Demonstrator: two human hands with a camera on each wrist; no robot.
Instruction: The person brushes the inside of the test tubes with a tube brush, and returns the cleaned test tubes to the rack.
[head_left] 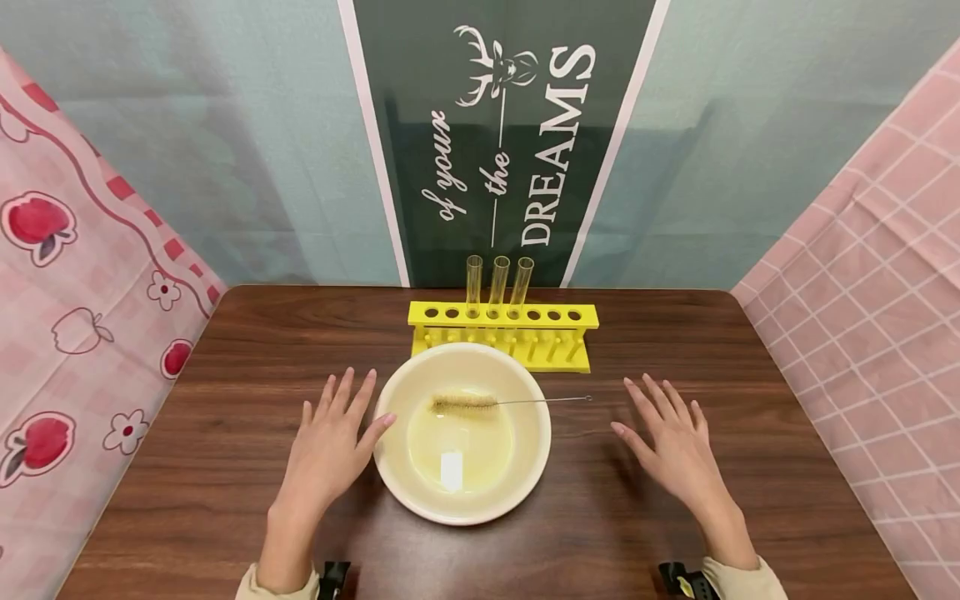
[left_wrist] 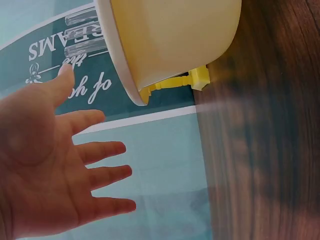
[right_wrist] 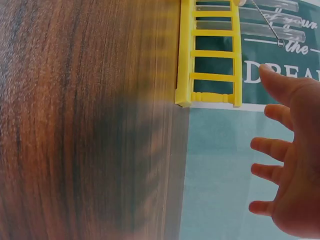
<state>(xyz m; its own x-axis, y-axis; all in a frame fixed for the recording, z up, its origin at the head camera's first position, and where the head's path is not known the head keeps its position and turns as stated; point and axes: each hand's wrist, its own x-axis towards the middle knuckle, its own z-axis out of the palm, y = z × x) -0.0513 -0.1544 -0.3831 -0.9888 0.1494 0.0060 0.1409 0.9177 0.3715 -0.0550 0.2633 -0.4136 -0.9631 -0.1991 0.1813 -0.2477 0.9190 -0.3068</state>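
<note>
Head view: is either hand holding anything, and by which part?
Nothing is held: the left hand and right hand are spread and empty; neither touches the brush.

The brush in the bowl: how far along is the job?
Looks done: the brush lies in the bowl, and three tubes stand in the yellow rack. In hand: nothing; left hand and right hand are both empty. Still to do, perhaps: any brushing of the tubes, since the brush isn't inside one.
</note>
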